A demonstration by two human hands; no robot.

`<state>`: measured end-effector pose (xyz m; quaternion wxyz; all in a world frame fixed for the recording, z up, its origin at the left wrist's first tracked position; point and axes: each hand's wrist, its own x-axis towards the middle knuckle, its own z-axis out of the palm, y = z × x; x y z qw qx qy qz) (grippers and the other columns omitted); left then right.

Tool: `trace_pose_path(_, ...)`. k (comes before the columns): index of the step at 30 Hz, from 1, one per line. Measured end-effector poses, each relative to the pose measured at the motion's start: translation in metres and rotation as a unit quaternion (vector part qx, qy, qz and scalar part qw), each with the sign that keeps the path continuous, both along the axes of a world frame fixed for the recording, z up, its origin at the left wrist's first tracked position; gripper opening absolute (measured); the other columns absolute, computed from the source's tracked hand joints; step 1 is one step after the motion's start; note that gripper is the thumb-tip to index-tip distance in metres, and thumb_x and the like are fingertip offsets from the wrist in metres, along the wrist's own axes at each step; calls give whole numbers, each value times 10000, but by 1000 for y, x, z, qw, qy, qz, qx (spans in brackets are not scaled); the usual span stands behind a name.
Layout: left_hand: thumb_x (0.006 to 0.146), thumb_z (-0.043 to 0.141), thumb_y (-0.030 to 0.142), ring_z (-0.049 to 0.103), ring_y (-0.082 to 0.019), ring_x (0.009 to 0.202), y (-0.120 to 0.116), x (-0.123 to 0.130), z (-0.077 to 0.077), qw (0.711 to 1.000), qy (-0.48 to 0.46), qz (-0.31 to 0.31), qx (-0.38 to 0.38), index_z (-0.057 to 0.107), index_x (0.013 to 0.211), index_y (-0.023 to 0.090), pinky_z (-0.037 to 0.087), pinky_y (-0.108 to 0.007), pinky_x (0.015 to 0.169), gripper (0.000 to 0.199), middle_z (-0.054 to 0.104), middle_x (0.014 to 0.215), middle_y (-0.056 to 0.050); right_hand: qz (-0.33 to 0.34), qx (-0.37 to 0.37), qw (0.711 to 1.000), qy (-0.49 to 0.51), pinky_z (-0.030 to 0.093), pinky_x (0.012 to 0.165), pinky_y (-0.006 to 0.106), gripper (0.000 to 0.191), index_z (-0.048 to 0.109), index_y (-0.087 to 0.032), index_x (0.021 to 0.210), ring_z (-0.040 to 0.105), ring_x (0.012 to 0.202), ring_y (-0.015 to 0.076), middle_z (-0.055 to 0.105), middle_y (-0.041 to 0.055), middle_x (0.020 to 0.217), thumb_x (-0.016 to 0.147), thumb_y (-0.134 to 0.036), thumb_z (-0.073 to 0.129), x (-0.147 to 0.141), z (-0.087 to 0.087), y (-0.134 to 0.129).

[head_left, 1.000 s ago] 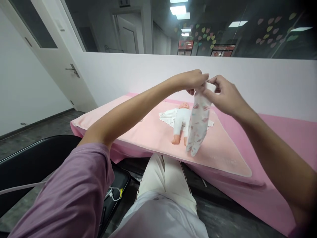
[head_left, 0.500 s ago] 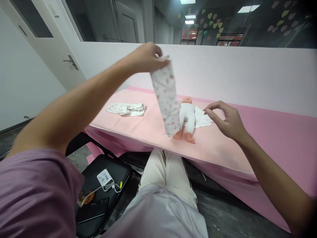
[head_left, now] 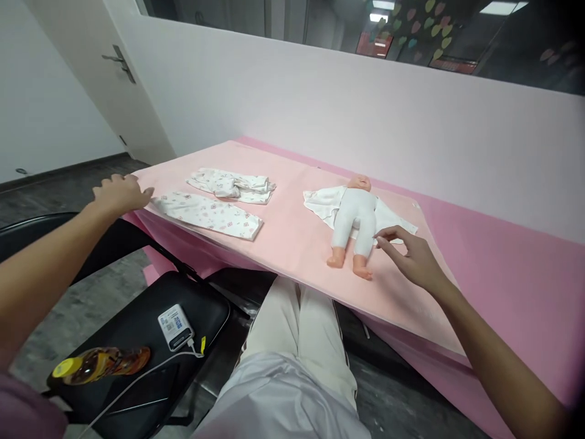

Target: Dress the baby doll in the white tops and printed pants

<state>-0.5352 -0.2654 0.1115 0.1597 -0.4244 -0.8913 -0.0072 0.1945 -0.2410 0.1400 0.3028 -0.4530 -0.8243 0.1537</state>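
My left hand (head_left: 121, 194) is at the table's left edge, fingers spread, its thumb by the near end of folded baby pants (head_left: 208, 214) with a small pink print. The pants lie flat along the table's front edge. Behind them sits a second folded printed baby garment (head_left: 233, 185). A baby doll (head_left: 356, 210) in white lies on its back, legs towards me, with a white baby shirt (head_left: 393, 221) spread out beneath it. Close by the doll's leg, my right hand (head_left: 414, 257) hovers with thumb and fingers apart, holding nothing.
A pink padded sheet (head_left: 292, 244) covers the table, which stands against a white wall. To my left, a black folding chair (head_left: 196, 292) holds a power bank (head_left: 176, 327) with a cable, a bottle with a yellow cap (head_left: 103, 364) and a dark phone-like slab.
The baby pants, held up by my left hand before, now lie on the table, and that hand has moved left, released. My view has tilted down; the right hand stays near the doll.
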Motion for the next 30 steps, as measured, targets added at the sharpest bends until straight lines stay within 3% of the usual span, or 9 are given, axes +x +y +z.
trace_pose_path(2,1097,133,783,494,-362,1396,10,15,-12,998,-51,-12,21,505,1579,89,335,-542,1174,924,517,1643,-211,3,-3,1000,-22,568,762,426,353,745,-305,1169,735,1145,340,790,72,1200,1090,-619,604,-7,-8,20)
trace_pose_path(4,1137,191,700,444,-353,1442,25,55,-18,991,-41,-110,63,514,1568,134,333,-532,1195,781,530,1628,-165,14,21,998,-54,585,884,482,353,737,-305,1224,712,1199,353,774,82,1257,1089,-600,598,-15,-18,44)
trace_pose_path(7,1131,384,558,531,-323,1375,50,144,-24,945,-57,-303,107,594,1475,189,406,-476,1166,547,631,1499,-129,30,65,993,-93,533,1100,594,391,713,-290,1323,657,1310,389,731,113,1380,1081,-569,584,-23,-38,88)
trace_pose_path(10,1080,509,473,572,-344,1362,81,242,-33,893,-107,-425,97,629,1430,206,430,-500,1171,457,654,1486,-133,24,80,990,-110,454,1229,641,497,677,-231,1427,573,1452,418,655,166,1524,1063,-552,566,-26,-57,139)
trace_pose_path(13,1063,549,475,544,-368,1430,122,326,-42,866,-152,-473,60,591,1493,197,424,-521,1200,514,611,1556,-158,4,54,989,-137,410,1287,641,595,635,-162,1499,529,1515,423,606,207,1591,1044,-536,552,-29,-70,186)
trace_pose_path(16,1060,568,471,497,-371,1484,174,385,-48,872,-190,-451,25,514,1577,167,403,-518,1229,602,537,1640,-181,-19,52,984,-172,385,1309,637,671,583,-95,1561,488,1556,437,557,240,1644,1027,-499,538,-35,-73,222)
trace_pose_path(22,1094,483,443,469,-389,1485,256,436,-74,890,-215,-401,47,482,1590,138,375,-520,1244,582,541,1611,-214,-23,67,977,-201,396,1310,575,606,608,-55,1531,556,1492,402,618,246,1589,1078,-404,406,-59,-72,257)
trace_pose_path(27,1098,436,436,503,-399,1402,280,439,-111,892,-208,-386,111,491,1612,131,338,-519,1257,600,586,1517,-216,-10,61,973,-224,396,1311,519,568,622,-70,1529,552,1504,361,619,213,1602,1107,-330,345,-73,-73,280)
trace_pose_path(30,1103,427,454,517,-393,1373,285,436,-121,888,-205,-391,128,513,1601,161,356,-522,1237,584,600,1489,-203,-4,23,970,-241,406,1303,492,564,619,-78,1546,548,1518,350,613,195,1617,1089,-322,397,-82,-69,297)
